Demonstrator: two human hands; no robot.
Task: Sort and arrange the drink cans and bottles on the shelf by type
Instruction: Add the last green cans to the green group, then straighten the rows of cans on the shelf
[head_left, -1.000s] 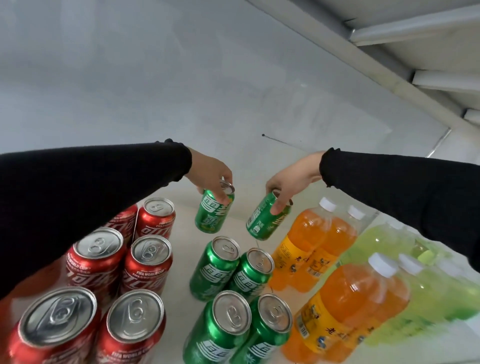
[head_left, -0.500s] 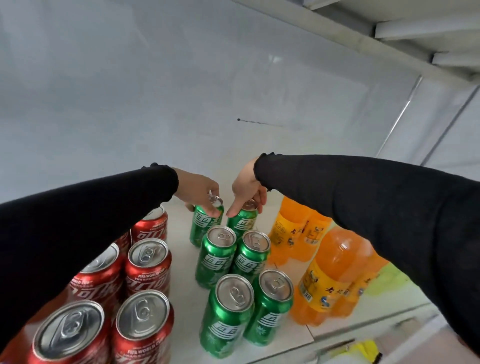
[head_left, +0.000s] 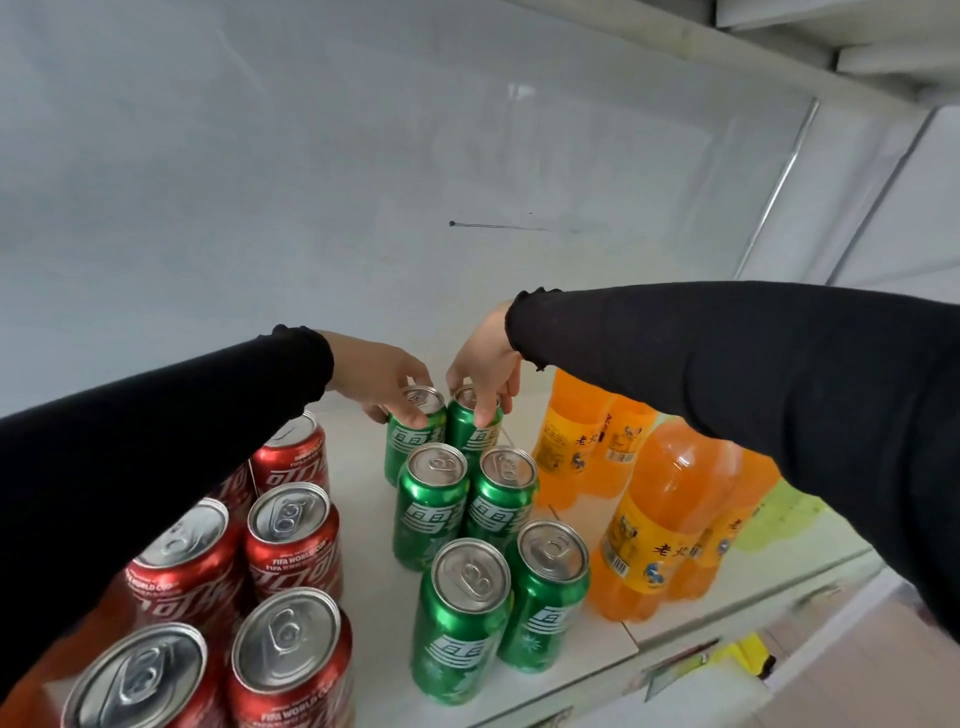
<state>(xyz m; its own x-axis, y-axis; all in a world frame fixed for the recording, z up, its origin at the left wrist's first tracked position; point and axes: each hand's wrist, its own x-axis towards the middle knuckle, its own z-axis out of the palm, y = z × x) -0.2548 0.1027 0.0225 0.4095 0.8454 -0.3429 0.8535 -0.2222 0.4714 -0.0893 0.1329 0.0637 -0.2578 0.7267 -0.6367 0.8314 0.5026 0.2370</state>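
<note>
Head view: rear green cans (head_left: 415, 434) under both grips.

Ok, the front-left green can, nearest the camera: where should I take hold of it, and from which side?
Grip the front-left green can around its upper wall just under the rim, coming from above and the front. It stands upright, a green can crowds its right, and its left side faces an open gap.

Both arms wear long black sleeves of thin, close-fitting knit — the left sleeve (head_left: 156, 415) and the right sleeve (head_left: 727, 374) each end at the wrist in a small frilled cuff; the left hand (head_left: 379, 379) and right hand (head_left: 485, 364) are bare, no rings
</note>
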